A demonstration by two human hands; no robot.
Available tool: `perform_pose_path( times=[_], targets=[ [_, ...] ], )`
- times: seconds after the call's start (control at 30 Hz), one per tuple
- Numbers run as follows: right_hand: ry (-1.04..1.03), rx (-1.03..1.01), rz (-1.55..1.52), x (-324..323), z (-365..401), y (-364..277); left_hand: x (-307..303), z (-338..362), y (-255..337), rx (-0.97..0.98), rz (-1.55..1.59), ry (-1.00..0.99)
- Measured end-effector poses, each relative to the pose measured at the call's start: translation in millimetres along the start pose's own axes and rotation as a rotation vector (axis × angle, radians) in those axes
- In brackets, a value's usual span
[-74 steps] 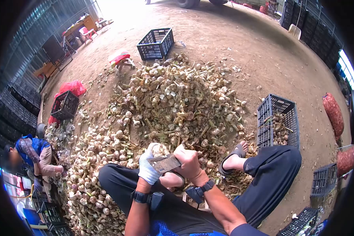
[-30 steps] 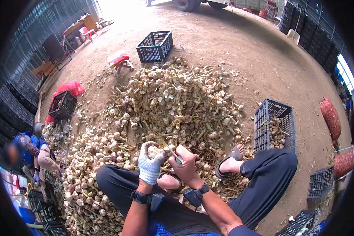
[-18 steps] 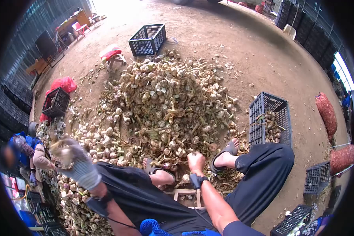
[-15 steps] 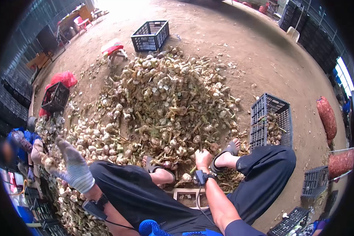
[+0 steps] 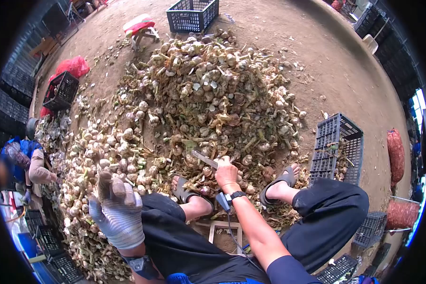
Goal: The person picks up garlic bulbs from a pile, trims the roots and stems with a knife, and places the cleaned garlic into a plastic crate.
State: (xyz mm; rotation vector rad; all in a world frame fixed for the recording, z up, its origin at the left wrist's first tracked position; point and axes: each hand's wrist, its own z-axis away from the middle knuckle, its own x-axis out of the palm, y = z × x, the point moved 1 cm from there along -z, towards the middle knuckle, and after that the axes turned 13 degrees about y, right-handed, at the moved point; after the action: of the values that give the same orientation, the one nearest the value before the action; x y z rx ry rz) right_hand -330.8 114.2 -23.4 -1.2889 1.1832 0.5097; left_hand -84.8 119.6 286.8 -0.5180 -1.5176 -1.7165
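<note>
My left hand (image 5: 118, 215), in a striped knit glove with dirty fingertips, is raised over the left side of the garlic heap (image 5: 213, 85). Its fingers are bent but apart, the thumb stands off to the side, and I see nothing in it. My bare right hand (image 5: 227, 174) is closed around the handle of a knife (image 5: 205, 159), whose blade points up and left over garlic stems and bulbs. Looser garlic bulbs (image 5: 97, 146) spread to the left of the heap. A wooden frame (image 5: 212, 232) lies between my feet and my seat.
Black crates stand at the top (image 5: 192, 19), at the right (image 5: 326, 146) with garlic inside, and at the left (image 5: 61, 91). A red-topped stool (image 5: 139, 24) is behind the heap. Another person (image 5: 31, 161) is at the far left. Full red net sacks (image 5: 395, 156) are at the right.
My left hand has moved right and its outstretched fingers have bent. My right hand has shifted left and up, and the knife blade now shows clearly. The view has tilted down.
</note>
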Motion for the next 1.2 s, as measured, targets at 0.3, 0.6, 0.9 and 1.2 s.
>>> perform_pose_path(
  times=[0.3,0.6,0.9,1.2],
  targets=[
    [0.032,0.039,-0.11,0,1,5,-9,3,1,0.014,-0.065,0.07],
    [0.566,0.232,-0.538,-137,-29,20,-2,9,-7,0.001,-0.219,-0.011],
    [1.231,0.488,0.393,-355,-42,155,26,22,-14,-0.013,-0.204,-0.093],
    [0.329,0.282,-0.155,-119,21,37,24,23,-13,0.004,-0.236,-0.085]
  ],
)
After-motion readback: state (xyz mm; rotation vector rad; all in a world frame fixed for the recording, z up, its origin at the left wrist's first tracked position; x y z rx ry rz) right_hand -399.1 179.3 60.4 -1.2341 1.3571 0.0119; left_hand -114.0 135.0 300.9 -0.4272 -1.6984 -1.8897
